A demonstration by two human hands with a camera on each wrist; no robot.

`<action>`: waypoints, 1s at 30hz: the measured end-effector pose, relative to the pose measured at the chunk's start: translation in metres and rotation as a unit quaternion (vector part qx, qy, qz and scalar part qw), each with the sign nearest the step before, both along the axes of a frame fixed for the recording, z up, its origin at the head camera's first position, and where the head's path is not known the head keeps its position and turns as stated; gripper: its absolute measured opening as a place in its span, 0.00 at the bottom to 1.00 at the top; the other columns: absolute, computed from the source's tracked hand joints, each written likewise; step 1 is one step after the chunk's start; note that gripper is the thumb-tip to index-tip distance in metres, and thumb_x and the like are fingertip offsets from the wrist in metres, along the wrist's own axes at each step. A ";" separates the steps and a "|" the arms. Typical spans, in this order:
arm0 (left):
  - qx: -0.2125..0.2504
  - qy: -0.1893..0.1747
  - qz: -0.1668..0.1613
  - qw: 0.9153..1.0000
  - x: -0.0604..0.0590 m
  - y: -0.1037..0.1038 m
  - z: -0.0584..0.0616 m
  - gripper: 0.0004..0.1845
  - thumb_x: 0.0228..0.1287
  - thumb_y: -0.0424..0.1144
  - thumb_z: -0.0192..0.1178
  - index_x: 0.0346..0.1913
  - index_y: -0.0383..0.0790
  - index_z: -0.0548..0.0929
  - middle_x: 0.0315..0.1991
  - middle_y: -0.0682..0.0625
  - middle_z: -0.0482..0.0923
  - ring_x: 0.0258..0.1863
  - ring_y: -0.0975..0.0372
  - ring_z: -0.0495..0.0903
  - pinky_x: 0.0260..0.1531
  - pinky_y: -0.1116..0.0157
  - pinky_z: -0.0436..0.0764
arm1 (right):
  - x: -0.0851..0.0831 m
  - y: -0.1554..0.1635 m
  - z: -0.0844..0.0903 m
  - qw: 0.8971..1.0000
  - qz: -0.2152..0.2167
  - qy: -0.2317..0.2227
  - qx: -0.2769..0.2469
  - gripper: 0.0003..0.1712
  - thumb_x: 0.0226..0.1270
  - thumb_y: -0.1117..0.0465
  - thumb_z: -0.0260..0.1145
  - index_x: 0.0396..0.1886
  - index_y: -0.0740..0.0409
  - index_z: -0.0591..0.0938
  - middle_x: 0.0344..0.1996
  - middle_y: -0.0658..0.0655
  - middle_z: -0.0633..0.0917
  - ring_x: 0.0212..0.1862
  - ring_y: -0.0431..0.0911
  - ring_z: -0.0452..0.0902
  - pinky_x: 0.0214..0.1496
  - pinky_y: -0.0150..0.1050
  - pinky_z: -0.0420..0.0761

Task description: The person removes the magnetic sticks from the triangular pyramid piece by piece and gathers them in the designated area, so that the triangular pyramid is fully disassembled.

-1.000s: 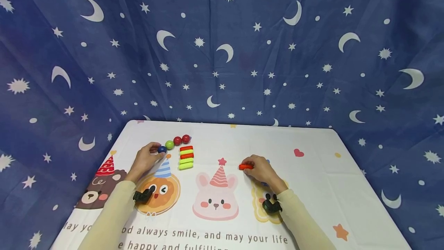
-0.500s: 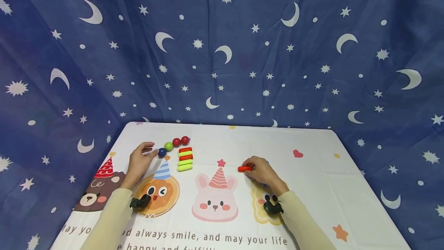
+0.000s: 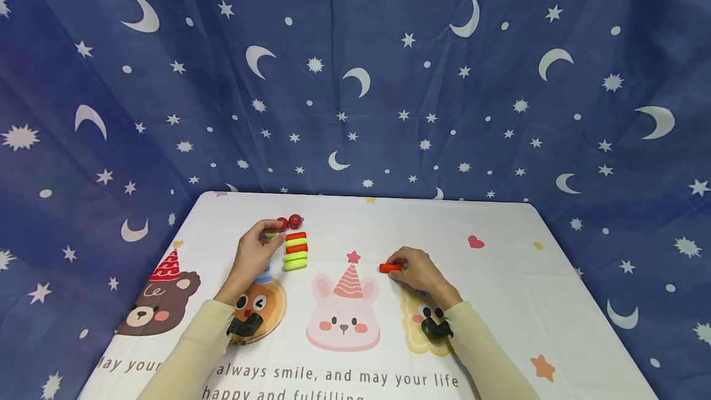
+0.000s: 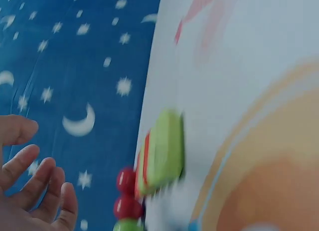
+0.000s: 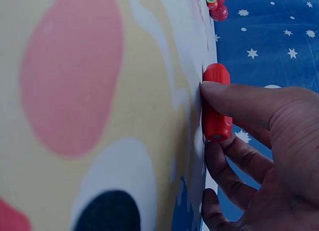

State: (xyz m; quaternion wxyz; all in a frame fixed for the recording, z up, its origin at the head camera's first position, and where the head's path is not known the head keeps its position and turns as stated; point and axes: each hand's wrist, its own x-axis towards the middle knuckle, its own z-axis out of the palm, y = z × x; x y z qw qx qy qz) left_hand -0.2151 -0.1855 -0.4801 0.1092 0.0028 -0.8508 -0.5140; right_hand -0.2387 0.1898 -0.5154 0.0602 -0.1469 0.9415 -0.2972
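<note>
Head view shows me a white surface [image 3: 500, 276] with cartoon animals on it, and a blue cloth with stars and moons [image 3: 355, 79] hanging behind. My left hand [image 3: 254, 253] is up by a row of little balls. Its fingertips are at a green ball [image 3: 270, 234], but I cannot tell if they pinch it or only touch it, since the hand hides most of it. In the left wrist view the fingers [image 4: 35, 186] look loose and a bit spread, with nothing in them that I can see. Two red balls [image 3: 290, 222] sit just past the green one, side by side. Right beside them is a small stack of bars [image 3: 295, 251], red and green, lying one next to the other. My right hand [image 3: 415, 270] is well apart from all that, near the middle of the surface. It pinches a red bar [image 3: 390, 268] between the thumb and the other fingers. The red bar lies low, on or just above the surface, next to a pink party hat picture [image 3: 350, 279]. In the right wrist view the thumb [image 5: 239, 102] presses on top of the red bar and the other fingers curl under it.
</note>
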 end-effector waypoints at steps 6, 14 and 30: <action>-0.009 0.007 -0.059 0.998 0.004 0.031 -0.002 0.16 0.65 0.39 0.65 0.54 0.42 0.80 0.52 0.43 0.82 0.54 0.53 0.79 0.49 0.66 0.80 | 0.000 -0.001 -0.002 1.000 0.002 0.019 -0.005 0.15 0.53 0.61 0.77 0.42 0.49 0.87 0.38 0.46 0.85 0.37 0.41 0.74 0.47 0.40 0.76; 0.011 -0.011 -0.084 0.996 0.005 0.059 -0.007 0.15 0.64 0.38 0.66 0.53 0.44 0.81 0.53 0.40 0.81 0.54 0.52 0.79 0.57 0.53 0.78 | 0.003 0.001 -0.004 1.000 0.011 0.026 0.010 0.16 0.54 0.60 0.77 0.44 0.48 0.87 0.39 0.45 0.85 0.40 0.41 0.74 0.50 0.43 0.76; -0.008 -0.033 -0.159 0.987 0.008 0.115 -0.020 0.15 0.64 0.35 0.64 0.54 0.41 0.80 0.51 0.45 0.82 0.52 0.55 0.79 0.50 0.61 0.78 | 0.003 0.003 -0.004 1.000 0.002 0.016 0.004 0.17 0.54 0.61 0.77 0.45 0.48 0.86 0.40 0.46 0.85 0.40 0.41 0.74 0.51 0.43 0.76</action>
